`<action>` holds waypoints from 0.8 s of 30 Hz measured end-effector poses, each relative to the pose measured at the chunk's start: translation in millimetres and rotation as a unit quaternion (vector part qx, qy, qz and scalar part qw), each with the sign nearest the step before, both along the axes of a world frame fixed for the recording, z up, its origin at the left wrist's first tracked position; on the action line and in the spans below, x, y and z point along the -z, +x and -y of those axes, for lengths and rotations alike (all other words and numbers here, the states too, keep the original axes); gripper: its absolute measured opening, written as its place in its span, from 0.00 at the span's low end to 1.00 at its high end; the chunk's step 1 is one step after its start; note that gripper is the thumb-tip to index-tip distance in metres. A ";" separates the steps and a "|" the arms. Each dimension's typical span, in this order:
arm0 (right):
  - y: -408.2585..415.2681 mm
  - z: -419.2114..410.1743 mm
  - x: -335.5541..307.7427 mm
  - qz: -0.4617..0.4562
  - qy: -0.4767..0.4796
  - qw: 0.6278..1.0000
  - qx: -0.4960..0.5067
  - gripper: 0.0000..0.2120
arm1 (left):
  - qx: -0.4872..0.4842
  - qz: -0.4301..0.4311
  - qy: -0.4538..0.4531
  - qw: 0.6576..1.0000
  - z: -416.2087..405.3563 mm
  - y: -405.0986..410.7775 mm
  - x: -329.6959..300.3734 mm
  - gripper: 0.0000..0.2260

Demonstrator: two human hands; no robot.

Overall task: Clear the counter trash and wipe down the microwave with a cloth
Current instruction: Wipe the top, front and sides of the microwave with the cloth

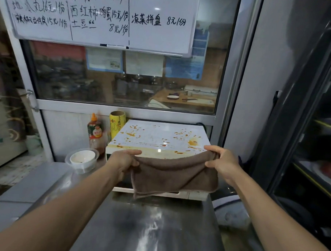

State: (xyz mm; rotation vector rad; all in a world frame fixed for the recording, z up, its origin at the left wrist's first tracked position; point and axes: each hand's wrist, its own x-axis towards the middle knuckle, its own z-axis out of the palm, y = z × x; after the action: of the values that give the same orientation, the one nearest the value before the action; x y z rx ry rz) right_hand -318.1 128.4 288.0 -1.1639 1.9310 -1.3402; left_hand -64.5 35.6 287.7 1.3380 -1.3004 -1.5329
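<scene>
Stainless steel covers the bench (pixel 148 229), which runs toward a glass partition with a handwritten whiteboard menu (pixel 101 16) hung above it. Stretched between both hands, a brown cloth (pixel 175 172) hangs in the air just in front of the microwave (pixel 160 138), its long axis running left to right and its lower edge drooping toward the bench. The left hand (pixel 124 162) is clamped on the cloth's left end, thumb on top and fingers curled beneath; the right hand (pixel 222 162) pinches the bunched right end, so each grip is closed on fabric. The cloth's top edge sits level with the front rim of the microwave's white top, which is splashed with orange-brown sauce stains. Left of the microwave, on the bench, stands a clear plastic bowl (pixel 82 160) with a white bowl nested inside that carries a few dark bits of residue. Behind it rise a sauce bottle (pixel 95 134) with an orange cap, upright, and a yellow roll (pixel 117 126) standing on end against the wall panel.
</scene>
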 end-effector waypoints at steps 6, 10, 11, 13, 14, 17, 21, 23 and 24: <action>-12.9 5.9 11.0 -0.192 0.147 0.969 -0.045 0.06 | -0.032 0.289 -0.243 0.926 21.9 19.3 5.5 0.08; -10.4 8.5 -1.3 -0.054 0.117 0.991 -0.042 0.07 | 0.027 0.304 -0.221 0.926 39.3 20.7 3.8 0.09; -5.6 12.1 -5.2 -0.017 0.104 0.994 -0.038 0.05 | 0.029 0.271 -0.208 0.939 41.3 16.5 1.1 0.10; 10.6 21.8 -16.0 0.073 0.082 0.993 -0.047 0.05 | 0.035 0.154 -0.169 0.973 41.6 3.7 -4.9 0.10; 19.1 28.6 -20.7 0.125 0.066 0.988 -0.061 0.05 | 0.044 0.099 -0.143 0.984 39.7 -3.3 -8.7 0.09; 46.2 46.0 -38.2 0.226 0.028 0.967 -0.119 0.11 | 0.114 -0.025 -0.069 0.991 33.2 -19.4 -16.8 0.10; 72.3 64.6 -52.9 0.263 -0.002 0.953 -0.151 0.06 | 0.203 -0.092 -0.055 0.973 40.6 -23.2 -20.7 0.09; 78.7 71.0 -56.1 0.213 -0.010 0.964 -0.161 0.10 | 0.229 -0.091 -0.088 0.965 49.3 -19.2 -20.0 0.01; 80.3 73.7 -56.3 0.189 -0.011 0.967 -0.171 0.14 | 0.234 -0.083 -0.109 0.963 55.3 -16.7 -18.4 0.06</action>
State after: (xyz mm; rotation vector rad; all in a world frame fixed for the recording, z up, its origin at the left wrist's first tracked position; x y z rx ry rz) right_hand -237.8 54.8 344.2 -1.0972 1.3788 -1.2846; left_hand -81.2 -19.7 306.1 0.7769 -1.6996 -1.7048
